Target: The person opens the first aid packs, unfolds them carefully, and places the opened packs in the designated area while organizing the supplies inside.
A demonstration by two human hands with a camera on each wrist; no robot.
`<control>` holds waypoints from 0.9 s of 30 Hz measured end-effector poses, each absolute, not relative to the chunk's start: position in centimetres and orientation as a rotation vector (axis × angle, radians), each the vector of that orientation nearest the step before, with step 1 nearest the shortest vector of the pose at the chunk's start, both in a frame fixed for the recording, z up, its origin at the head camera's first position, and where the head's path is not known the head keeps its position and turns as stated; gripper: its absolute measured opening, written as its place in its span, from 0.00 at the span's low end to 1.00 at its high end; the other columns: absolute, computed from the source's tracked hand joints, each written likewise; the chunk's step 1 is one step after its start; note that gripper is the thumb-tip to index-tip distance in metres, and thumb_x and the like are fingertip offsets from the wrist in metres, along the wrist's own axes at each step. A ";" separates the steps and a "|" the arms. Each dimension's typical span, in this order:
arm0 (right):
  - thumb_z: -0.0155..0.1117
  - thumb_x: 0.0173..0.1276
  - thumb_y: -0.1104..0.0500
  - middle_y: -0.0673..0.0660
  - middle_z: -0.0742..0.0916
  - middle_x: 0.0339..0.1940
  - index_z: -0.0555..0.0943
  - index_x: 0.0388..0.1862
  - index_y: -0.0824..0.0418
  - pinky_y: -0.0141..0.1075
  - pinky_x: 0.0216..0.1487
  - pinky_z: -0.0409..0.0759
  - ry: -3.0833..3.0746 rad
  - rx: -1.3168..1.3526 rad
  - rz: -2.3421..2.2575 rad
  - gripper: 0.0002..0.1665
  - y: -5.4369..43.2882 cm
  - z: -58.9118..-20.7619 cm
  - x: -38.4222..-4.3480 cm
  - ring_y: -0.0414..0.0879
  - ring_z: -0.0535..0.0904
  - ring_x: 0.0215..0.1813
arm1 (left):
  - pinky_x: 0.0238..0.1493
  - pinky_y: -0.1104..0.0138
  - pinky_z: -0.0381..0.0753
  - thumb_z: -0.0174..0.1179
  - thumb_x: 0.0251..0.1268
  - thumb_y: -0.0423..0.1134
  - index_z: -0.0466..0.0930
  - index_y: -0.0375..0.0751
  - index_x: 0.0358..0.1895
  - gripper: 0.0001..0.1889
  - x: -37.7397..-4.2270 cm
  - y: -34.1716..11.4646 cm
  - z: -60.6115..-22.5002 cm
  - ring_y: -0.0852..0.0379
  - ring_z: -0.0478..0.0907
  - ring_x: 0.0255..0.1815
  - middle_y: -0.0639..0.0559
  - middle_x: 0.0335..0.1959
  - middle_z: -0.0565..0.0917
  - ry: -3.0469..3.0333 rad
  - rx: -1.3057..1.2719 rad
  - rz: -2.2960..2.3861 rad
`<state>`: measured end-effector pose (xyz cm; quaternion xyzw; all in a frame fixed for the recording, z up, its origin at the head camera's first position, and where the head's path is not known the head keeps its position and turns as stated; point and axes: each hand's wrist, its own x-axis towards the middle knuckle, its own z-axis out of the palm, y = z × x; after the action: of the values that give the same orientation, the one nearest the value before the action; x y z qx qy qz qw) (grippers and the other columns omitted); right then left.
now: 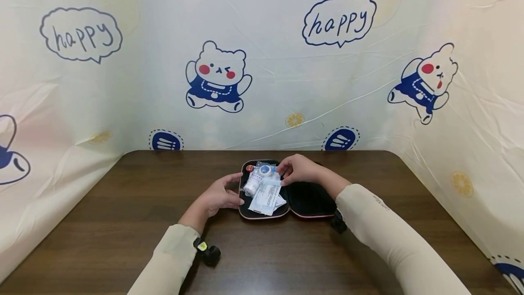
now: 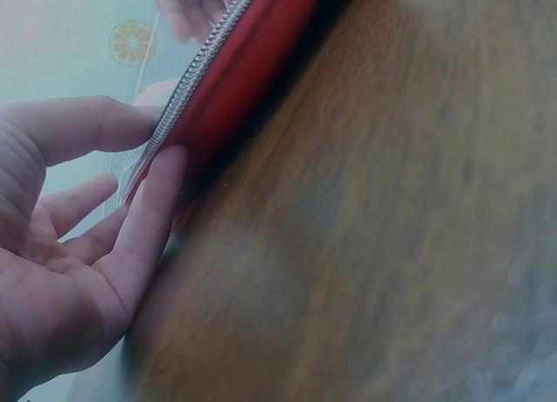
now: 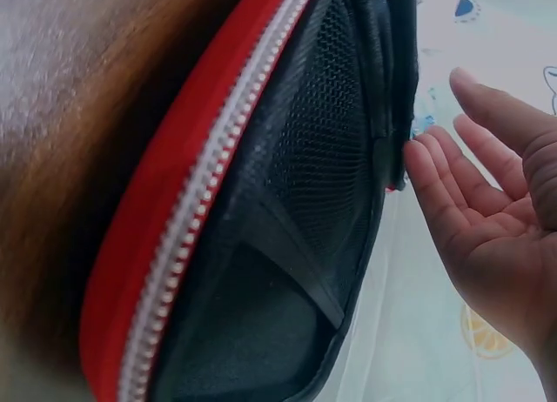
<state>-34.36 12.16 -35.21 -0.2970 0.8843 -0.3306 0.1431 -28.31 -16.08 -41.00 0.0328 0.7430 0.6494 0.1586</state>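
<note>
A zipped case (image 1: 309, 200), black inside with a red outer wall, lies unfolded on the table. Its left half holds a small white bottle (image 1: 252, 185), a white-and-blue tape roll (image 1: 265, 170), a printed white packet (image 1: 267, 197) and a small orange-red round item (image 1: 249, 168). My left hand (image 1: 219, 195) holds the left edge, fingers at the zipper rim and against the red wall (image 2: 226, 97). Above the contents, beside the tape roll, is my right hand (image 1: 300, 170). Its fingers bend loosely, with the thumb apart in the right wrist view; the case edge partly hides the fingertips.
The brown wooden table (image 1: 262, 258) extends around the case. A printed light curtain (image 1: 270, 76) hangs behind it and along both sides. A black mesh pocket (image 3: 322, 97) lines one half of the case. Black wrist cameras (image 1: 210, 255) sit at both sleeves.
</note>
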 end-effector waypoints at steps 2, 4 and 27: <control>0.77 0.55 0.63 0.55 0.87 0.41 0.83 0.47 0.64 0.34 0.46 0.82 2.556 -0.863 -0.910 0.20 12.0 -35.5 -34.6 0.43 0.81 0.40 | 0.43 0.57 0.85 0.66 0.50 0.18 0.61 0.44 0.74 0.45 -28.3 -16.1 -41.0 0.46 0.79 0.41 0.38 0.71 0.61 2.119 0.095 1.857; 0.77 0.55 0.62 0.55 0.87 0.41 0.83 0.47 0.64 0.35 0.46 0.81 2.555 -0.863 -0.875 0.20 11.8 -35.7 -34.7 0.43 0.80 0.41 | 0.42 0.57 0.85 0.66 0.50 0.18 0.61 0.44 0.74 0.45 -28.3 -16.1 -41.1 0.46 0.79 0.40 0.38 0.71 0.61 2.116 0.094 1.858; 0.76 0.55 0.66 0.55 0.83 0.32 0.79 0.42 0.64 0.33 0.41 0.79 2.372 -0.684 -1.046 0.18 11.0 -35.9 -34.8 0.46 0.77 0.36 | 0.40 0.57 0.85 0.65 0.49 0.16 0.59 0.41 0.74 0.46 -28.4 -16.2 -41.2 0.48 0.79 0.39 0.36 0.71 0.61 2.129 0.131 1.854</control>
<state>-34.80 11.00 -35.95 -0.2484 0.8613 -0.3800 0.2282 -28.38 -16.21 -41.24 0.0459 0.7438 0.6480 0.1571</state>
